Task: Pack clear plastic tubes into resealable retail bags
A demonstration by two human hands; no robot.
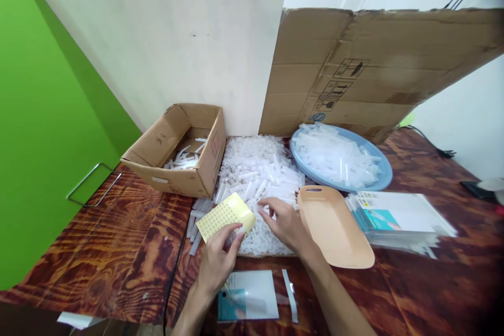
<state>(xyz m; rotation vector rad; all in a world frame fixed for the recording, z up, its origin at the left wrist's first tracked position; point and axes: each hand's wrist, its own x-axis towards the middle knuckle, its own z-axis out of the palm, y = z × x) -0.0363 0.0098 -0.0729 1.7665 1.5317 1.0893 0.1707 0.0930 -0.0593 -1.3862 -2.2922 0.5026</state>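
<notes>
My left hand (pixel 221 253) is closed, thumb and forefinger pinching a small whitish plastic piece (pixel 241 230) at the lower right edge of a yellow sheet of small round stickers (pixel 224 215). The sheet lies tilted on a heap of small clear plastic parts (pixel 255 241). Over that heap, to the right of the sheet, my right hand (pixel 284 222) has its fingertips drawn together; anything between them is too small to make out. Below my hands, a clear packet with a teal and white card (pixel 252 296) lies on the table, with a white strip (pixel 290 295) beside it.
A cardboard box (pixel 177 184) with white strips stands at the left. Clear plastic tubes fill a blue basin (pixel 384 181) at the back right. A peach tray (pixel 334 226) and stacked packets (pixel 397 215) sit at the right. Behind leans a large cardboard sheet (pixel 307 58).
</notes>
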